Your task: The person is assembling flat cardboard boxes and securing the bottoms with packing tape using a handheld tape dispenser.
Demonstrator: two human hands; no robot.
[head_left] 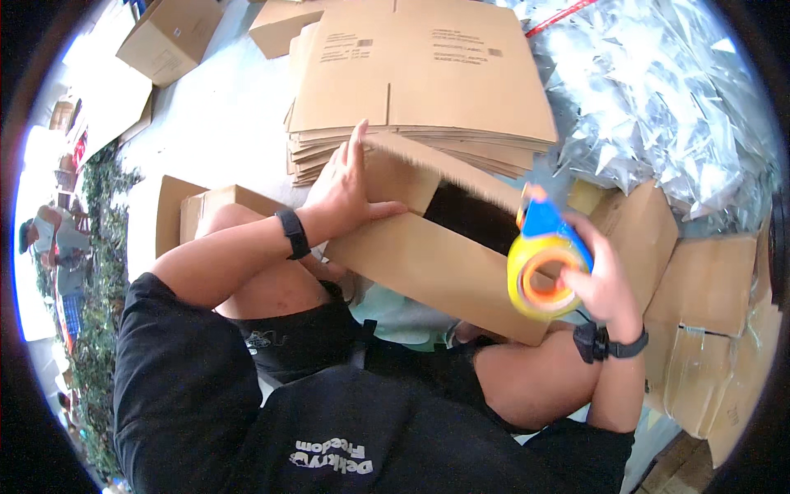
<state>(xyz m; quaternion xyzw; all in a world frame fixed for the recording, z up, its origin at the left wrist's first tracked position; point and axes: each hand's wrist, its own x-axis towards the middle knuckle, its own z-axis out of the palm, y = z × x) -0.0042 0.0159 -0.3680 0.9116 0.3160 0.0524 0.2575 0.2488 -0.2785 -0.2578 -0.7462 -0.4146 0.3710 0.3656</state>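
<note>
An open cardboard box (444, 267) rests slanted across my lap, with its dark inside showing through the gap at the top. My left hand (350, 189) lies on the left end of the box, fingers stretched out and thumb spread along its edge. My right hand (605, 276) is closed around a blue tape dispenser (547, 222) loaded with a yellow roll. I hold the dispenser over the right end of the box; it is slightly smeared by motion. Whether tape touches the cardboard, I cannot tell.
A stack of flat cartons (428, 74) lies just beyond the box. Clear plastic wrapping (658, 107) is heaped at the far right. More cardboard boxes (699, 288) stand on the right, and another box (173, 41) sits far left. Another person (58, 239) is at the left rim.
</note>
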